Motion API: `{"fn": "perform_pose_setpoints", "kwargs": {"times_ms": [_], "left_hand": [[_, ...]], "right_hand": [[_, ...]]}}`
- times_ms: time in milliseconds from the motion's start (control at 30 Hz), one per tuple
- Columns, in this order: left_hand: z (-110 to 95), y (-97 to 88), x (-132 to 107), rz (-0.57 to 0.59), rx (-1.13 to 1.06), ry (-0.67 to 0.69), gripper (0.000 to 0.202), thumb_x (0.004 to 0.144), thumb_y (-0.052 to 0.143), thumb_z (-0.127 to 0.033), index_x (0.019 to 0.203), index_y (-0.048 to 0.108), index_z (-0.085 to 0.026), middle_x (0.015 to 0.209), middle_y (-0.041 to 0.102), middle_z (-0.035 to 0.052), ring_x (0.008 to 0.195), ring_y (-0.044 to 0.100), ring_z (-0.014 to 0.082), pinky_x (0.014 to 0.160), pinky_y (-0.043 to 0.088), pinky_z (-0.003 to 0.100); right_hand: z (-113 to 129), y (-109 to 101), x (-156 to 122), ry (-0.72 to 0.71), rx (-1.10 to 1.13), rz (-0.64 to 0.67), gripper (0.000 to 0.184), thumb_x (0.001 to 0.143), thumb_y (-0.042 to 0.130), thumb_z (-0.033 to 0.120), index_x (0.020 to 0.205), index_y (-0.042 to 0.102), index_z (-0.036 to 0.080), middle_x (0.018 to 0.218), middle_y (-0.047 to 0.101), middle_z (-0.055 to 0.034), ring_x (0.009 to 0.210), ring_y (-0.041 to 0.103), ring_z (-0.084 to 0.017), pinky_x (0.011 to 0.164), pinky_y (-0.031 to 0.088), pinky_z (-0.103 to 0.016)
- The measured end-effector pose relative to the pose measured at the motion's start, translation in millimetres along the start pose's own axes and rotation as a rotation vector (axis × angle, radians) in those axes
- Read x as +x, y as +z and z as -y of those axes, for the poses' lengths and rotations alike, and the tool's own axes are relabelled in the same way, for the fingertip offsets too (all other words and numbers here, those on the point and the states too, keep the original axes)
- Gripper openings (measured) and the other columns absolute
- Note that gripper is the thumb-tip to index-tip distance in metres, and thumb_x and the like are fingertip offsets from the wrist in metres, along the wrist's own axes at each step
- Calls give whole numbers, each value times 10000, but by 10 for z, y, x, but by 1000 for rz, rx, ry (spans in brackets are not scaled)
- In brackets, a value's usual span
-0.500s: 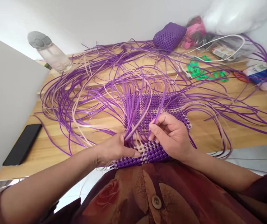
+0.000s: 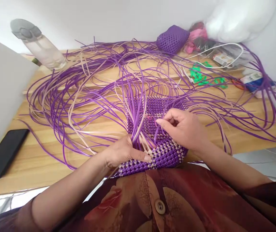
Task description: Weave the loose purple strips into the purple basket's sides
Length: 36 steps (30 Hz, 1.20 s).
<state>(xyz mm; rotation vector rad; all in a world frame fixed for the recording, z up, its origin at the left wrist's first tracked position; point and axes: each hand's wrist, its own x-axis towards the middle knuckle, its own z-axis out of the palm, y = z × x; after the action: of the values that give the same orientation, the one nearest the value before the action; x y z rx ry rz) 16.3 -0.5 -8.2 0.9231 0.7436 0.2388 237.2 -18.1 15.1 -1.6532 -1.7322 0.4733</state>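
A woven piece of purple and beige plastic strips lies against my front, its near part folded up in a checked band. My left hand grips its left side, thumb lying on the weave and fingers behind, beside a bundle of upright loose strips. Above the band's right part, my right hand pinches a purple strip between thumb and forefinger. The flat part of the weave stretches away behind both hands, with a small pink thread on it.
Long loose strips spread across the wooden table. A phone and a clear bottle are on the left. Toward the back lie a purple woven pouch, green scraps, a white cable and plastic bags.
My right hand, still pinching a purple strip, has shifted slightly right and up; the strip now bends down toward the weave. The band's right end shows more. The whole view has shifted a little.
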Motion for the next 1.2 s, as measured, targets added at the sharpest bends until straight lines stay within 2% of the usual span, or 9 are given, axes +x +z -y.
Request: {"fn": "perform_pose_setpoints", "kwargs": {"times_ms": [100,167,233,300,500,600,767,933,1200], "left_hand": [[19,-13,8,20,-36,6,382,567,891,-197,903,722,-133,803,668,17,757,592,156,770,480,299],[42,-30,21,44,-41,35,343,577,887,-195,859,702,-129,779,643,8,745,574,146,751,469,285],[61,-51,34,46,-43,61,311,581,883,-194,807,679,-127,757,627,1,723,554,133,723,455,267],[45,-72,42,42,-32,68,300,588,877,-201,792,669,-128,746,619,-4,709,543,127,708,448,258],[-282,-88,31,169,328,90,225,648,816,-213,815,683,-142,777,619,-9,745,538,151,735,443,274],[-339,-56,29,107,459,122,200,649,773,-164,836,701,-152,781,621,-16,752,534,156,732,434,272],[-76,22,64,-41,131,102,313,585,824,-180,883,735,-147,760,635,-9,703,535,134,680,435,252],[82,72,85,-77,-46,143,328,556,876,-201,841,729,-133,792,669,14,734,567,139,728,474,259],[84,29,82,-89,73,166,346,578,898,-260,846,725,-128,815,690,31,748,600,159,744,511,290]], "right_hand": [[120,47,-50,-217,-54,44,176,876,664,277,740,593,191,639,605,31,571,535,-90,573,421,-246],[196,52,-97,-400,-6,101,35,906,614,213,892,635,189,810,677,-5,752,623,-115,714,498,-251],[231,32,-129,-547,-6,166,124,922,594,214,1031,645,185,1024,694,-60,988,639,-157,889,518,-291],[221,2,-137,-605,-61,220,187,928,599,252,1095,648,186,1147,659,-97,1111,604,-189,976,502,-338],[95,-16,-110,-529,-98,212,86,935,586,240,974,643,190,963,637,-70,994,585,-189,905,500,-353],[39,34,-118,-470,-125,158,55,921,573,210,916,619,181,992,619,-89,1006,568,-209,912,488,-386],[-23,130,-143,-449,-105,129,22,900,591,184,922,597,185,936,660,-67,956,599,-203,885,493,-368],[-20,138,-98,-581,-19,232,299,932,537,124,1208,616,206,1060,709,-45,961,639,-147,866,517,-286],[1,-23,-7,-539,-60,356,133,930,550,181,927,683,176,876,717,-46,841,633,-165,805,505,-325]]}}
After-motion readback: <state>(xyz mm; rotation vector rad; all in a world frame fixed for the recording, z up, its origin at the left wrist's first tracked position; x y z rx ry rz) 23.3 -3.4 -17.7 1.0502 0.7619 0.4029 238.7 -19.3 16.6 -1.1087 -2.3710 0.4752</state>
